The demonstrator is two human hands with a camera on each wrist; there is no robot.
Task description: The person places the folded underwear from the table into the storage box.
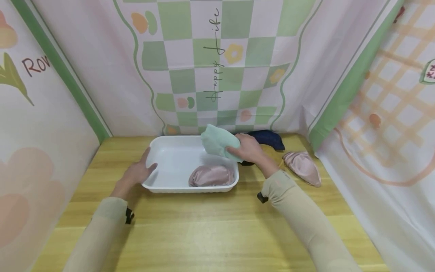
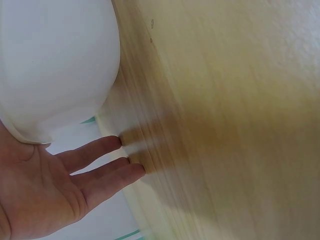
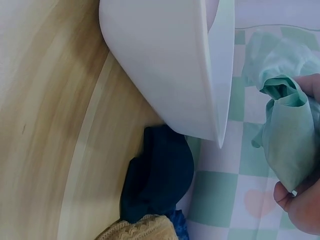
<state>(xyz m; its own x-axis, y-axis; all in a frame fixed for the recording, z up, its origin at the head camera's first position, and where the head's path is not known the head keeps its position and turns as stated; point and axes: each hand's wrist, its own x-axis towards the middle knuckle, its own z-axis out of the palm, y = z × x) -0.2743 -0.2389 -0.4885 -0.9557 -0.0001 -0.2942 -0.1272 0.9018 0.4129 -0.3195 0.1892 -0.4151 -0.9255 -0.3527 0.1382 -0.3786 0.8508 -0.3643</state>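
Observation:
My right hand grips a folded mint-green bra, raised above the right end of a white plastic tray. Its soft folds and an open loop of fabric show between thumb and fingers in the right wrist view. At the tray's left end, my left hand holds the rim, thumb over the edge; several fingers extend below it outside. A folded mauve satin bra lies inside the tray at the front right.
Right of the tray lie a navy folded garment, a mustard one with a textured knit or lace surface, and a pink satin one. Printed cloth hangs behind the wooden table and at both sides.

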